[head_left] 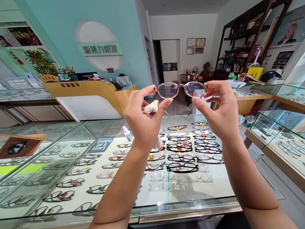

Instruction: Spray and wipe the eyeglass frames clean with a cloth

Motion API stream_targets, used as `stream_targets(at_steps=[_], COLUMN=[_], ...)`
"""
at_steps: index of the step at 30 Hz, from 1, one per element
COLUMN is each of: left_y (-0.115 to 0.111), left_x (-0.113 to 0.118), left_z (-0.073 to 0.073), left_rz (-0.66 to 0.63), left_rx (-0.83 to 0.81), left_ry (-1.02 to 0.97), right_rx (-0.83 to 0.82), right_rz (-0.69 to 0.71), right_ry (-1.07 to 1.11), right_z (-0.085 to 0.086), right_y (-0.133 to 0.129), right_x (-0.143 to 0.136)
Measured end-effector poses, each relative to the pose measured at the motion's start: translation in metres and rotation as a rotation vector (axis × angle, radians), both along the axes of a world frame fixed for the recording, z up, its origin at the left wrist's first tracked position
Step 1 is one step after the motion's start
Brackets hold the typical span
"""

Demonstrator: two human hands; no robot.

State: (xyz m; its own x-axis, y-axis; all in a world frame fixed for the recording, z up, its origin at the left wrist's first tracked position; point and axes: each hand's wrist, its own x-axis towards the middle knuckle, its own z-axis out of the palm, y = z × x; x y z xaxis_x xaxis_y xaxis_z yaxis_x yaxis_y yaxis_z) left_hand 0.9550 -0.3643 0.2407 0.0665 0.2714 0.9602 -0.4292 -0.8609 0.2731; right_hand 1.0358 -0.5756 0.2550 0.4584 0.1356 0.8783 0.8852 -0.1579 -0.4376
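A pair of eyeglasses (181, 87) with a clear, round-lensed frame is held up before me at about eye height, its temples folded out away from me. My left hand (145, 114) grips the left end of the frame between thumb and fingers. Tucked in that same hand is a white cloth (151, 108), part of which hangs below the palm. My right hand (219, 108) pinches the other end of the frame. Beneath the hands, rows of eyeglasses (182, 167) lie on the glass display counter (215, 189).
A white spray bottle (127, 133) stands on the counter, left of my left forearm. Further left sits a wooden box (18, 146). Beyond are a yellow-and-white reception desk (84, 107) and a dark shelf (249, 34). Another glass case (288, 136) stands at the right.
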Motion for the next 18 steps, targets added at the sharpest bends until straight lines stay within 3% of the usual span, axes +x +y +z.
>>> stream_targets(at_steps=[10, 18], left_y=[0.001, 0.011], left_x=[-0.002, 0.011], left_z=[0.001, -0.007], left_rz=[0.111, 0.01], left_rx=[0.101, 0.033], left_ry=[-0.069, 0.023], right_rx=[-0.052, 0.113], right_rz=[0.048, -0.045], right_ry=[0.05, -0.147], right_z=[-0.001, -0.003], right_y=[-0.001, 0.007], right_x=[0.002, -0.008])
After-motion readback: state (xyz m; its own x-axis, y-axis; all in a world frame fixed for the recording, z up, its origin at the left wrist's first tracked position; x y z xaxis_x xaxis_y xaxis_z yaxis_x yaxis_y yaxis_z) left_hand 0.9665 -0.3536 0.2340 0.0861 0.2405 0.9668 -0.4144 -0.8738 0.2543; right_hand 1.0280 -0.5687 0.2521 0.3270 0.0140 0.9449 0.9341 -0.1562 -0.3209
